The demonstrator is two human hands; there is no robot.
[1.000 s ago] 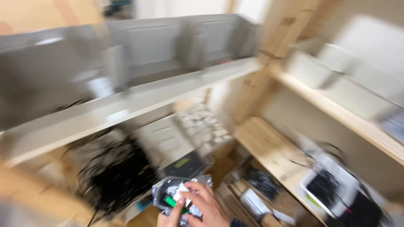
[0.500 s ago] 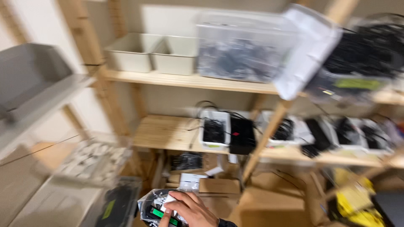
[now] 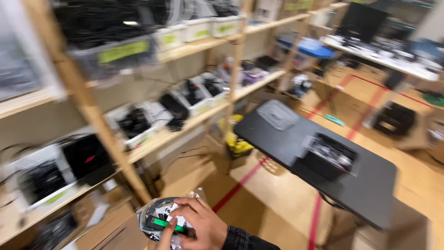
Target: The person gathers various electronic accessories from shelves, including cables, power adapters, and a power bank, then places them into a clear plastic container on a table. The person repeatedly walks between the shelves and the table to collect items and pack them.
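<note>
while the right hand (image 3: pixel 196 227) grips a clear bag of parts (image 3: pixel 162 222) low beside the wooden shelves (image 3: pixel 92 111), a black table (image 3: pixel 370 185) stands right of them on the wood floor (image 3: pixel 277 203); the left hand is out of sight.

One of the person's bare hands (image 3: pixel 200 225) shows at the bottom edge, its wrist covered by a dark denim-like sleeve (image 3: pixel 247 240).
</note>
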